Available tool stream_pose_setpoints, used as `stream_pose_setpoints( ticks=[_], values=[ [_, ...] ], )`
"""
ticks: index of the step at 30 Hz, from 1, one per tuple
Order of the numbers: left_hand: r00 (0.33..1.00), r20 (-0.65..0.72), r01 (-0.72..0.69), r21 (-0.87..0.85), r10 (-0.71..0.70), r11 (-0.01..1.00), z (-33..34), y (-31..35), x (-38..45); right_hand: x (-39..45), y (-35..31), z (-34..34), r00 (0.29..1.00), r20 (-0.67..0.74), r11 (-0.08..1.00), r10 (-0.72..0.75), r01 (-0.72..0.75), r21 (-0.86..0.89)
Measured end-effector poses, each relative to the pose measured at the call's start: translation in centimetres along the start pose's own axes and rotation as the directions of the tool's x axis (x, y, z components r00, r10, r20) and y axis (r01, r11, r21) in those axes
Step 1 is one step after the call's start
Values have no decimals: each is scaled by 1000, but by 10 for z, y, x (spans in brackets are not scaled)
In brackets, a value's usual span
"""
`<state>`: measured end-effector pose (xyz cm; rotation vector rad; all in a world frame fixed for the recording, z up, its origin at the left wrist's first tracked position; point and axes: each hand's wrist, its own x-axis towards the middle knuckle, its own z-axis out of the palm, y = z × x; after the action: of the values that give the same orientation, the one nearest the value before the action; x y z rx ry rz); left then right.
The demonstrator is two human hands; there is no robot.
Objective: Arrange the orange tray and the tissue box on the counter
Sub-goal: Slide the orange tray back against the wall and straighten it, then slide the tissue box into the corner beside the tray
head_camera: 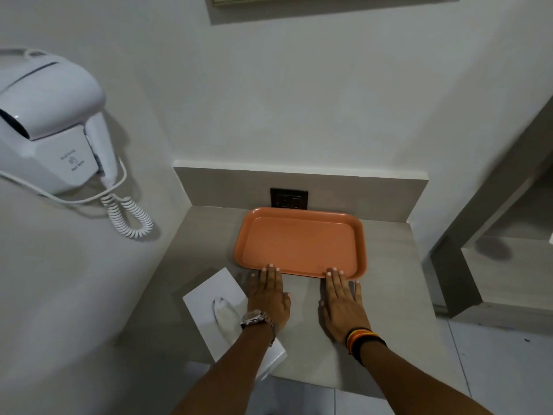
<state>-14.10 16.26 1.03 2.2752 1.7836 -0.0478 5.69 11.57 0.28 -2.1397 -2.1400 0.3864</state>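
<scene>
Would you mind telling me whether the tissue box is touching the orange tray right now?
Apart. The head view shows bare counter between the tissue box at the left front and the orange tray near the wall.

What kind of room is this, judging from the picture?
Probably a hotel bathroom or vanity corner: a wall-mounted hair dryer with a coiled cord, a tissue box on a small counter, and a wall socket behind the orange tray.
</scene>
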Motion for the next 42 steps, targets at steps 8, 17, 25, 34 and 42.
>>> stream_pose_setpoints(
  ticks=[8,17,25,34,42],
  values=[
    [967,-138,196,-129,-213,972,-15,-21,-48,-10,-45,-33,976,-90,941,-199,216,262],
    [805,-172,459,-427,-568,779,-3,-46,-140,-18,-119,-26,935,195,803,-296,133,581],
    [804,-13,435,-669,-594,602,-1,-90,-130,-15,-136,-18,937,293,775,-190,-40,631],
    [785,10,361,-819,-619,446,3,-98,-119,-12,-169,-6,959,250,743,-136,-68,666],
    [717,94,366,-894,-691,258,-24,-90,-114,-8,-184,-6,947,310,658,-82,-182,731]
  ],
)
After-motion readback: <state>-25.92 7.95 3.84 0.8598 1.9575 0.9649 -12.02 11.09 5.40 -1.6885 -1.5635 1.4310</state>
